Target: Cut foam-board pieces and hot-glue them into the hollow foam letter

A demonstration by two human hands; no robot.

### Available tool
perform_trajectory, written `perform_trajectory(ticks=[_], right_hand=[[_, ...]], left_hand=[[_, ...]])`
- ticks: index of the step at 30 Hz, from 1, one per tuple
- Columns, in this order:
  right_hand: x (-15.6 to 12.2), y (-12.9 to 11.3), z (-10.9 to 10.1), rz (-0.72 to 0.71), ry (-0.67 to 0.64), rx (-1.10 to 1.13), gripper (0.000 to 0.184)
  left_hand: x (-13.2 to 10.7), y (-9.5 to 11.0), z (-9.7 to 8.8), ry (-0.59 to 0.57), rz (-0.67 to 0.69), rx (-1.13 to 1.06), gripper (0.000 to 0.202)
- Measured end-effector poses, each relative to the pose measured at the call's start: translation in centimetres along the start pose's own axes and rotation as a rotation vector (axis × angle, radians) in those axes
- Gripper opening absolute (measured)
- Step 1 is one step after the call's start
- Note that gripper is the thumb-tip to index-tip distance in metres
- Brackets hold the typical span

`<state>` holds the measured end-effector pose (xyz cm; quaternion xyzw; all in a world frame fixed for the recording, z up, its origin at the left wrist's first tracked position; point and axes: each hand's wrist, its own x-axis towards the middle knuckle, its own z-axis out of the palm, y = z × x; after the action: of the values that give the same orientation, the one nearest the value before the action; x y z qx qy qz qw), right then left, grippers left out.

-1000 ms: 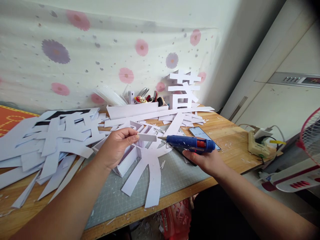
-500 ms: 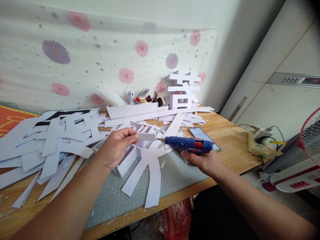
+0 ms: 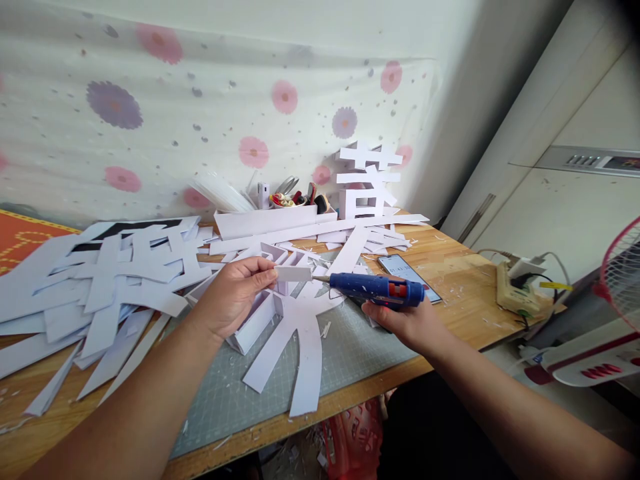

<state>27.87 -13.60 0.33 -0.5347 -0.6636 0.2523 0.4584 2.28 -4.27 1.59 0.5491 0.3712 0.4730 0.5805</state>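
Observation:
My left hand [image 3: 231,295] pinches a short white foam-board strip [image 3: 293,273] and holds it level above a large white cut-out character [image 3: 293,327] that lies on the grey cutting mat [image 3: 345,357]. My right hand [image 3: 405,322] grips a blue hot glue gun [image 3: 377,289] with an orange trigger. The gun's nozzle points left and touches the right end of the strip. Low white walls stand glued along parts of the character beneath my left hand.
A heap of white foam-board offcuts [image 3: 110,280] covers the left of the wooden table [image 3: 465,300]. A finished white character [image 3: 369,180] stands at the back beside a tool tray [image 3: 287,203]. A phone [image 3: 407,272], a power strip [image 3: 515,287] and a fan [image 3: 620,273] are to the right.
The glue gun has moved a little to the left, so its nozzle now meets the end of the strip. My left hand has stayed almost still.

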Motion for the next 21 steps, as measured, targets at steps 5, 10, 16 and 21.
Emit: perform_trajectory(ticks=[5,10,16,21], right_hand=[[0.0,0.1,0.0,0.004,-0.011,0.001,0.020],[0.0,0.2,-0.1,0.008,-0.017,-0.003,0.018],[0.1,0.7,-0.3,0.037,-0.057,0.003,0.017],[1.5,3.1,-4.9,0.194,0.184,0.121,0.024]], left_hand=[[0.0,0.0,-0.1,-0.007,-0.007,-0.019,0.017],[0.1,-0.2,-0.2,-0.004,0.008,-0.008,0.015],[0.3,-0.2,-0.4,0.040,0.023,-0.026,0.022],[0.6,0.3,-0.7,0.115,0.016,0.007,0.031]])
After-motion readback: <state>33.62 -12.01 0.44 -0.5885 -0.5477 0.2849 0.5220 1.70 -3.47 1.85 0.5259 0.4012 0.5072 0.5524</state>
